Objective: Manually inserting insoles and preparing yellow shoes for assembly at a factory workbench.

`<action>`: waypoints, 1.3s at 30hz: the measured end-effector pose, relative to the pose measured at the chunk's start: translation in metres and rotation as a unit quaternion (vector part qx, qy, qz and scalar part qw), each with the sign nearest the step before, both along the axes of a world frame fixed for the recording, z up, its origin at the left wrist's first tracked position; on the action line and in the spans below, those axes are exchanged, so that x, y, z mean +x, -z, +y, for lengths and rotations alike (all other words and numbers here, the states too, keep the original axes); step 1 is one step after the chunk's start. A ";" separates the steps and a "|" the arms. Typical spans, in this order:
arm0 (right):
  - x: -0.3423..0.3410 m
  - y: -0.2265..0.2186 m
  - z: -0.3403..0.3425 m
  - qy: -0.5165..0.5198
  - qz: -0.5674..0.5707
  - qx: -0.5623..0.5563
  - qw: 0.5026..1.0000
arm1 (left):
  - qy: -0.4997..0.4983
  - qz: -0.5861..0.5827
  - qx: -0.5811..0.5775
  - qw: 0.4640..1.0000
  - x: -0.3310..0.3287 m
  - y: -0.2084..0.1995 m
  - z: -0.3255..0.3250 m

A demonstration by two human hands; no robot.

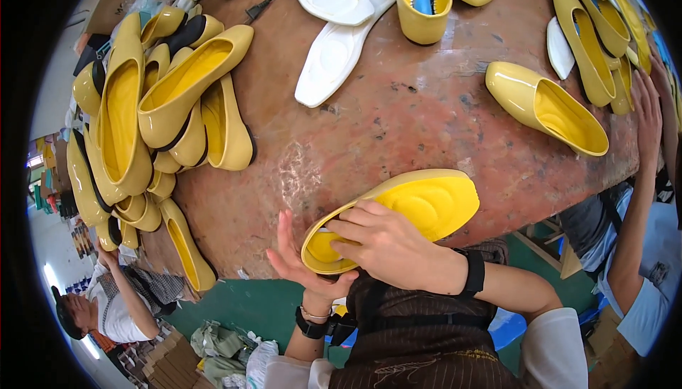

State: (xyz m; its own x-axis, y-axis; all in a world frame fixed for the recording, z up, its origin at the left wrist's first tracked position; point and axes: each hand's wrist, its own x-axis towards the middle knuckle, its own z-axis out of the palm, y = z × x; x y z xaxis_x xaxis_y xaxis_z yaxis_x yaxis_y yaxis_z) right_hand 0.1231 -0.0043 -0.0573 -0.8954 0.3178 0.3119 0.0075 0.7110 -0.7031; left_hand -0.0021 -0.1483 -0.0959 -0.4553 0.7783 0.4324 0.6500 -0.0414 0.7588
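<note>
Left hand point(307, 265) cupped tan shoe point(320, 251) at heel, fingers apart; right hand point(389, 248) lay over yellow insole point(433, 204), fingers bent inside; couldn't tell whether clamped.

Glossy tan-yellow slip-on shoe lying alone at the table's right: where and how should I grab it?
Probably pinch the heel rim with the right hand, coming from the near side: the glossy tan-yellow slip-on shoe lies with its heel end nearer you, toe pointing away to the left, and its uncovered opening leaves room to reach inside.
</note>
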 end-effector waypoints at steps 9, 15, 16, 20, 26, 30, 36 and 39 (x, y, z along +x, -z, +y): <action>-0.004 0.002 -0.002 -0.019 -0.048 -0.017 0.999 | 0.031 -0.011 -0.006 0.999 -0.004 0.000 -0.001; -0.003 0.002 -0.005 -0.034 -0.072 -0.045 0.996 | 0.080 -0.050 0.005 0.996 -0.011 0.010 -0.002; -0.002 0.002 -0.005 -0.048 -0.086 -0.036 0.994 | 0.089 -0.061 0.009 0.994 -0.012 0.010 -0.003; -0.002 0.019 -0.007 -0.106 -0.044 0.004 0.993 | 0.111 -0.191 -0.064 0.973 -0.016 -0.007 0.004; -0.014 0.008 -0.008 -0.145 -0.128 -0.100 0.976 | 0.129 -0.102 -0.082 0.983 -0.027 -0.010 0.005; -0.008 0.010 -0.026 -0.064 -0.144 0.027 0.987 | 0.120 -0.116 -0.075 0.983 -0.024 -0.010 0.009; 0.020 -0.005 -0.024 0.080 -0.154 0.121 0.977 | 0.082 -0.109 -0.065 0.989 -0.019 -0.012 0.006; 0.022 -0.005 -0.019 0.112 -0.154 0.137 0.972 | 0.041 -0.148 -0.081 0.985 0.004 -0.015 0.007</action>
State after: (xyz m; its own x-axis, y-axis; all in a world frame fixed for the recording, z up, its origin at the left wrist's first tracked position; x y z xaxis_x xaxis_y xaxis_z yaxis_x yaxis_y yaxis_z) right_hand 0.1456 -0.0231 -0.0519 -0.8777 0.4580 0.1409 0.3636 0.8280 -0.4269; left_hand 0.0021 -0.1410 -0.0805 -0.4750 0.8658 0.1577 0.3992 0.0522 0.9154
